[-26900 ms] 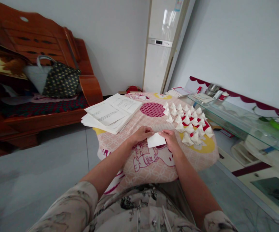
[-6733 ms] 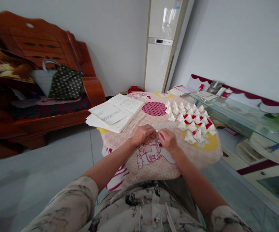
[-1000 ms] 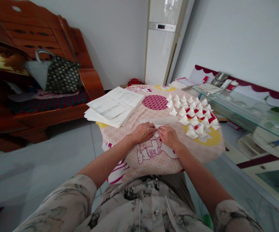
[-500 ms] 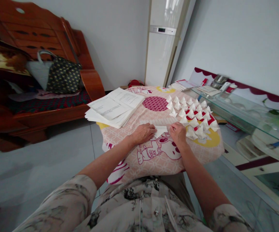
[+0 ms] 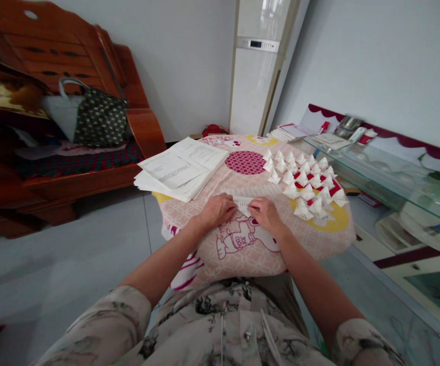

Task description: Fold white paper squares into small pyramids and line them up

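Note:
Between my hands is a small folded piece of white paper [image 5: 243, 204], low over the patterned tablecloth [image 5: 205, 254]. My left hand [image 5: 219, 208] grips its left end with the fingers closed. On its right end, my right hand [image 5: 265, 212] pinches the paper between thumb and fingers. Just beyond lies a pale strip [image 5: 265, 190], partly hidden by the hands and paper. To the right stand several folded paper pyramids [image 5: 303, 179] in rough rows. A stack of printed sheets [image 5: 182, 168] lies at the table's left side.
A glass shelf [image 5: 387, 178] holding small items runs along the right. More papers [image 5: 290, 132] sit at the table's far right. On the left is a wooden bench [image 5: 71, 178] bearing a dark patterned bag [image 5: 101, 117]. A tall white cabinet unit [image 5: 254, 76] stands behind.
My right hand has moved left, closer to my left hand. The paper between them now looks narrower, with print showing on it. The pyramids and the stack stay put.

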`<state>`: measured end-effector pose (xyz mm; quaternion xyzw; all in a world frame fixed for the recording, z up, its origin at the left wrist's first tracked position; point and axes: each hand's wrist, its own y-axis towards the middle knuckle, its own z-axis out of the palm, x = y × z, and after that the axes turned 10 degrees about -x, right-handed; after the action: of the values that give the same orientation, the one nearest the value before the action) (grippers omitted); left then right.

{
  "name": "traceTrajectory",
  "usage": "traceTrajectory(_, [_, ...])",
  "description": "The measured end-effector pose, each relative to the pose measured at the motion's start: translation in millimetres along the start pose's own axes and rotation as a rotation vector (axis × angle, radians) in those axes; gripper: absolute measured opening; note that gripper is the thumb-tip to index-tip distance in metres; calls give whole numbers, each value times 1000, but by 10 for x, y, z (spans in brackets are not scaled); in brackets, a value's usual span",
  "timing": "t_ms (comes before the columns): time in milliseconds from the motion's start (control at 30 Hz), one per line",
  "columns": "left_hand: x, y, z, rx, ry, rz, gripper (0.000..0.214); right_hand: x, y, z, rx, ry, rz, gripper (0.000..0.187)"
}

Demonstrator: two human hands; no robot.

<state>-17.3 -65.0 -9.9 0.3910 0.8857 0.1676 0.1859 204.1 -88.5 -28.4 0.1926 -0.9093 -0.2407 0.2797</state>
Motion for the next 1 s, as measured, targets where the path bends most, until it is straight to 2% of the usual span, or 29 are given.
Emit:
traceTrajectory(233, [131, -97, -46, -147, -50, -238, 24, 111, -52, -14, 47, -142, -101, 13])
traceTrajectory(333, [101, -51, -8, -227, -122, -229, 19, 125, -56, -21, 55, -154, -123, 14])
traceTrajectory(433, [6, 9, 51, -181, -172, -72, 25, 129, -60, -29, 61, -177, -127, 16])
traceTrajectory(567, [-145, 69, 106, 1, -15, 20, 25, 133, -61, -29, 68, -176, -113, 16])
traceTrajectory(633, [-191, 76, 99, 59, 65, 16, 24, 129, -56, -25, 63, -147, -96, 17])
traceTrajectory(733, [-216, 51, 53, 83, 136, -28, 23, 106, -44, -18, 38, -126, -39, 20])
traceTrajectory(900, [-192, -32, -1, 36, 172, -149, 29, 61, -45, -42, -15, -239, 76, 27])
traceTrajectory(1000, [-154, -72, 16, -13, 130, -201, 26, 100, -73, -76, 13, -269, 33, 22])
